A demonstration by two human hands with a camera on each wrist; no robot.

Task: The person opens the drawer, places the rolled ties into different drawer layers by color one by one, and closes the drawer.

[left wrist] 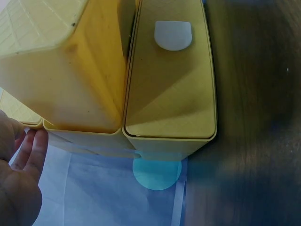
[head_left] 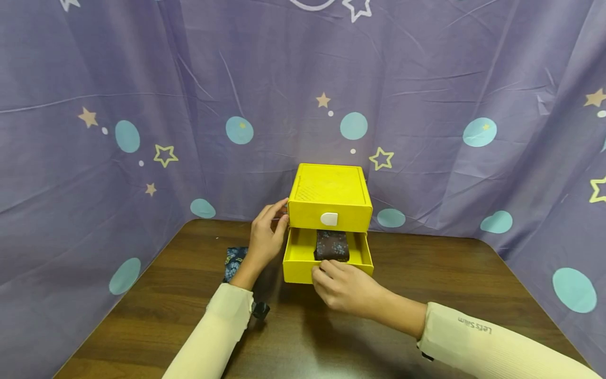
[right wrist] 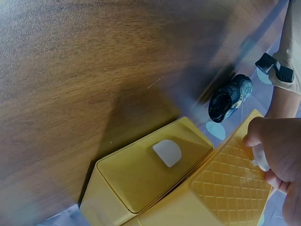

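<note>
Starry purple curtain behind. Brown tabletop: bare stretches run to left and right edges. Yellow three-drawer cabinet mid-width near back edge; top and bottom drawers in, middle drawer pulled out. Right sleeve reads "Let's Slim", upside down. Left hand loosely spread, fingers touching cabinet's left side, gripping nothing. Right hand closed, pinching drawer's white knob. Dark patterned cloth roll inside drawer; blue patterned cloth roll on tabletop, toward left edge.
</note>
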